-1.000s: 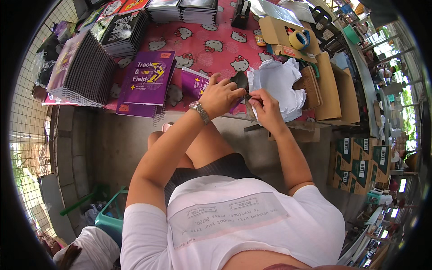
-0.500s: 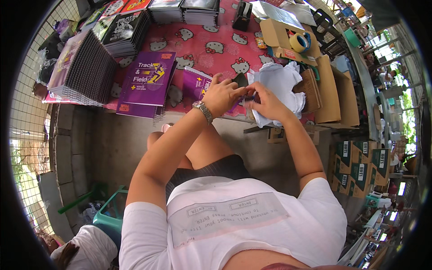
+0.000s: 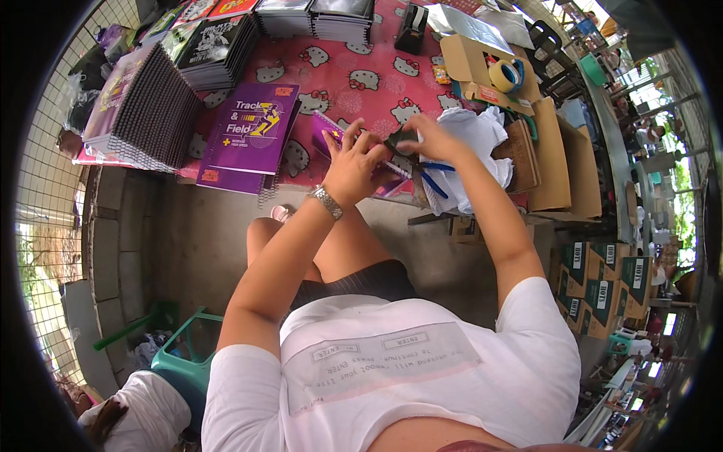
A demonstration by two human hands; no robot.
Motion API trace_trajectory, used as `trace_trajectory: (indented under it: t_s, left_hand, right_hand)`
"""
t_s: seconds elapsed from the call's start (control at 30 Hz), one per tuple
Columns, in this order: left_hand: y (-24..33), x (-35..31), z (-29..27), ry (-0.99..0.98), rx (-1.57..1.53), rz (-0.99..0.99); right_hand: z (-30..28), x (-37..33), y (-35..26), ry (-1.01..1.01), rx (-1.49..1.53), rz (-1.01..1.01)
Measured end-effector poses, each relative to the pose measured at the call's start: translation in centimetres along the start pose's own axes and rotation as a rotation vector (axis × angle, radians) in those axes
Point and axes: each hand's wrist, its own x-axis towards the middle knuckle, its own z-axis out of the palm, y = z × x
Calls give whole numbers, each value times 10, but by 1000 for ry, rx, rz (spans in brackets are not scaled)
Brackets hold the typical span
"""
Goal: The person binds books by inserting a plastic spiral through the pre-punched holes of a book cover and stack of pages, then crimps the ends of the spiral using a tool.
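My left hand grips a small purple spiral notebook, its fingers curled over the cover and the notebook tilted at the table's near edge. The wire binding shows beside the fingers. My right hand is just right of the notebook, thumb and fingers apart, with nothing seen in it. A tool with two blue handles, like pliers, lies below that hand on crumpled white paper; its jaws are hidden. Past the right fingertips is a small dark object I cannot make out.
Left of my hands lie purple notebooks, with a tall spiral-bound stack beyond. More notebook stacks stand at the back. A black tape dispenser, tape rolls and open cardboard boxes are at the right.
My right hand has let go of the blue-handled tool, which now lies on the paper, and its fingers have opened. My left hand has moved slightly down and tilted the small notebook.
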Motion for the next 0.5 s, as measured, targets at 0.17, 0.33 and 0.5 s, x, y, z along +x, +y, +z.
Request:
trace_trajectory:
  t_s: [0.17, 0.33, 0.5]
  left_hand:
    - [3, -1, -10, -89, 59, 97]
    - [-3, -9, -18, -115, 13, 55]
    - [-10, -14, -13, -60, -40, 140]
  right_hand:
    - [29, -2, 23, 91, -220, -92]
    - [9, -67, -57, 24, 1015, 57]
    - [10, -87, -63, -60, 795, -12]
